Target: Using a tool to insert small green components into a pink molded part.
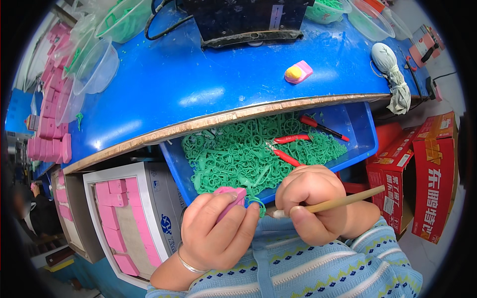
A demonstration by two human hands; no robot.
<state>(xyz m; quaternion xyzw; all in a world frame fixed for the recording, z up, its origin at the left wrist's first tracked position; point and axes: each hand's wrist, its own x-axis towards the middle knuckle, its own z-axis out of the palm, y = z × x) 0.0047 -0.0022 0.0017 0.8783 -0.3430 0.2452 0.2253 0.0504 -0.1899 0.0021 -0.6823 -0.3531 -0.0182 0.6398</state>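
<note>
My left hand (216, 226) is closed around a pink block (231, 198), its fingers wrapped over most of it. A small green ring-shaped piece (262, 207) shows at its fingertips. My right hand (313, 201) pinches a slim wooden-handled tool (348, 199), whose handle sticks out to the right. Toward the left hand, the tool has a pale collar and a thin tip, close to the green piece. Behind both hands lies a blue tray (365, 134) filled with tangled green pieces (233, 159). Red-handled pliers (290, 139) and a red-and-black pen-like tool (325, 129) rest on them.
On the blue table (164, 94) sit a pink block with a yellow lump (298, 73), a dark machine (243, 22) and plastic tubs (97, 67). Pink blocks are stacked at left (47, 149) and in a white box (87, 176). Red cartons (432, 174) stand at right.
</note>
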